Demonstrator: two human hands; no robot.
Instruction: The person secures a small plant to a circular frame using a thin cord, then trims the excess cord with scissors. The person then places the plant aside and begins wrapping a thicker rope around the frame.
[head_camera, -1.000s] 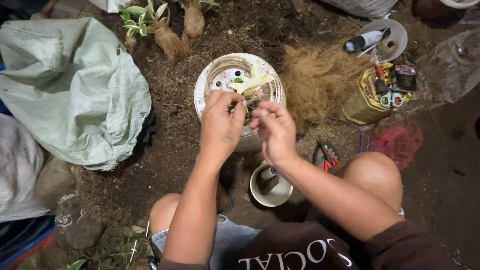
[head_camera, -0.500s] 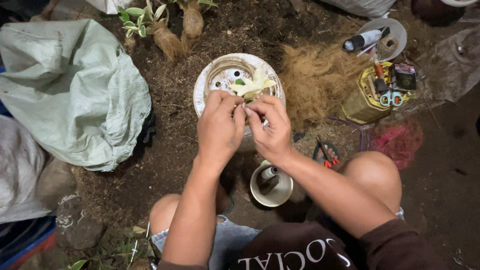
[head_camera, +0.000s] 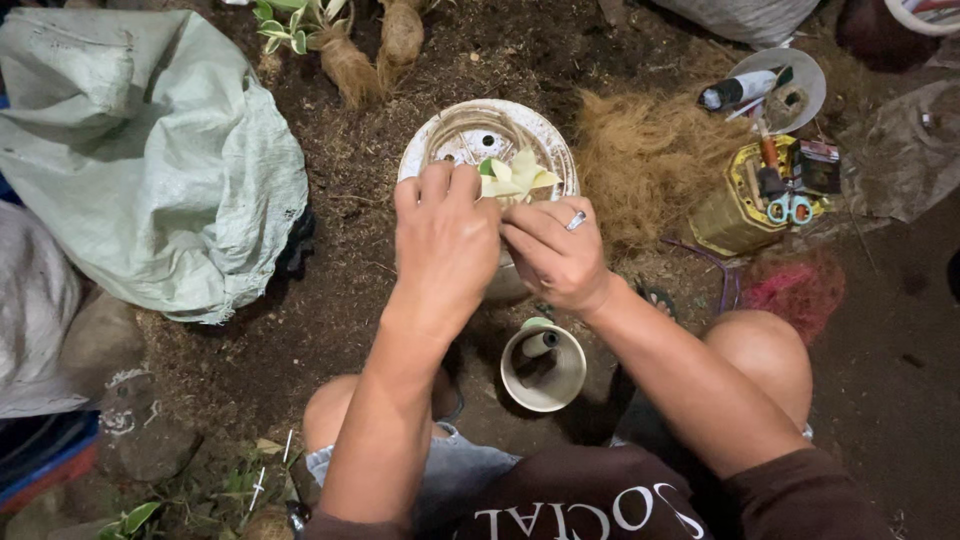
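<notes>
1. Closing in tighter now: left hand (head_camera: 445, 235) and right hand (head_camera: 555, 255) have come together over the round white plastic pot (head_camera: 425, 150) on the soil, touching at the fingertips
2. A second ago they were slightly apart; now both pinch the base of the small pale yellow-green leafy cutting (head_camera: 517, 178), which sits higher above the pot rim
3. Small cream cup (head_camera: 545, 370) between the knees sits untouched, so looks like the cutting's being bundled
</notes>
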